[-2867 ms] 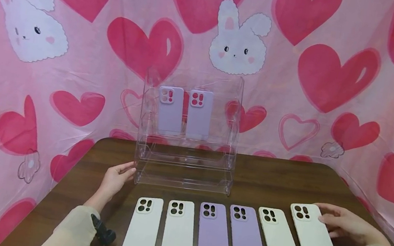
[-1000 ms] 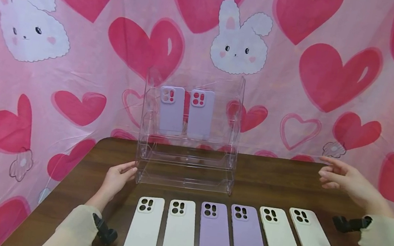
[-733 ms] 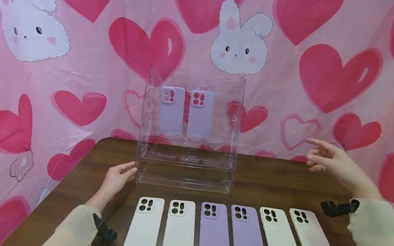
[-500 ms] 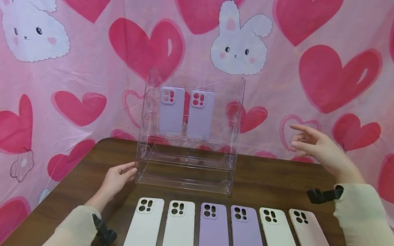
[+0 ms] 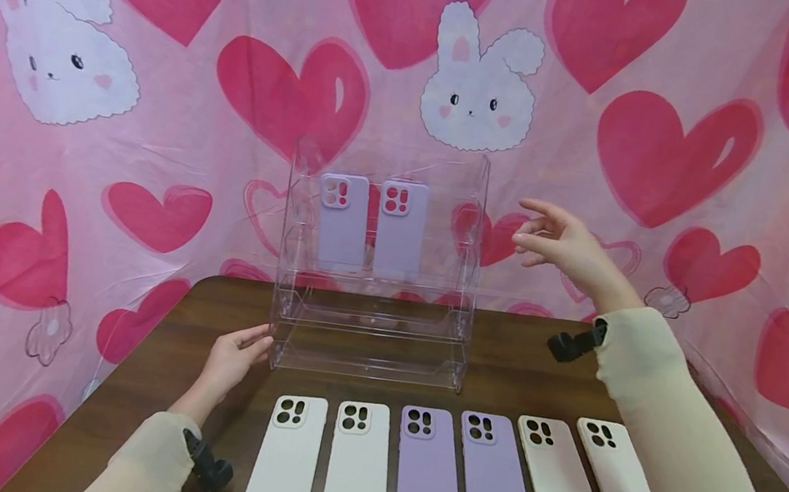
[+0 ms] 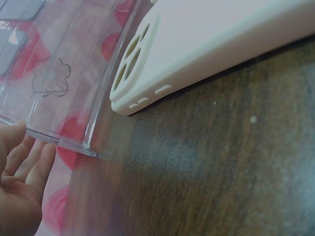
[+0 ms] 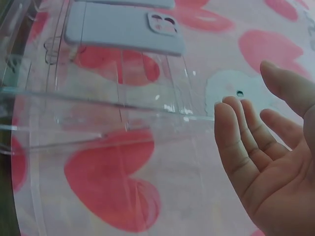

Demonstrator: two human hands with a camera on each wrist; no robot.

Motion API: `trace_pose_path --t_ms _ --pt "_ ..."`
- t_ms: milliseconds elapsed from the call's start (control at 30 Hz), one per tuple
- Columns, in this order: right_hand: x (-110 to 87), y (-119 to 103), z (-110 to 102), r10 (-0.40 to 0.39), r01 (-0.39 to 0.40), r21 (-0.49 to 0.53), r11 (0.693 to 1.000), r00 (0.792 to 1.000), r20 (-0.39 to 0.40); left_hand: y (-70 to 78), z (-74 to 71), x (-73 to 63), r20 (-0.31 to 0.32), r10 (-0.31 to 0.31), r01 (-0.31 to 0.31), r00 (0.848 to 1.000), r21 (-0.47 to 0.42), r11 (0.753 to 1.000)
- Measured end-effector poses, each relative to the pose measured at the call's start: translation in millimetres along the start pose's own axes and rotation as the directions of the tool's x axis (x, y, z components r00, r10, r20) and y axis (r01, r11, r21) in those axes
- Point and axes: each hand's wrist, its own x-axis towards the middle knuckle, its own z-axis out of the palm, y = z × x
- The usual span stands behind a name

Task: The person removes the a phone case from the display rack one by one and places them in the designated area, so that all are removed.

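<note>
A clear acrylic tiered display stand (image 5: 367,360) stands on the table, with two light purple phone cases (image 5: 342,230) upright side by side on an upper tier. At its lower left side, the left hand (image 5: 232,359) touches the edge with its fingertips; in the left wrist view thumb and fingers meet the clear edge. The right hand (image 5: 567,245) hangs in the air right of the stand, fingers loosely extended, holding nothing. A row of cases lies flat in front: two white phone cases (image 5: 358,476), two purple phone cases (image 5: 428,478), two cream phone cases (image 5: 561,488).
The brown wooden table (image 5: 219,305) meets a pink cloth backdrop (image 5: 570,18) printed with hearts and rabbits. The right sleeve (image 5: 683,455) passes over the rightmost cream case and covers part of it. Each wrist carries a small black camera (image 5: 206,463).
The right hand has let go of the rightmost cream case, which lies flat, then risen and moved left toward the stand. The left hand has stayed at the stand's side.
</note>
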Motion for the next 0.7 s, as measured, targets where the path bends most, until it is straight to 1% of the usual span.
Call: trace_pose_path --t_ms 267,467,700 --pt "25.3 -5 26 -0.015 0.014 0.044 0.999 1.0 0.024 0.1 -0.2 -0.5 -0.002 0.001 -0.001 1.0 -0.004 1.0" --pt "40.3 -8 47 0.008 -0.009 0.028 1.0 1.0 0.03 -0.4 -0.1 -0.4 -0.004 0.004 -0.004 1.0 -0.011 1.0" --pt "54.4 -8 71 0.001 -0.001 0.003 1.0 0.999 0.04 -2.8 0.9 0.9 -0.006 0.009 -0.01 1.0 -0.032 0.999"
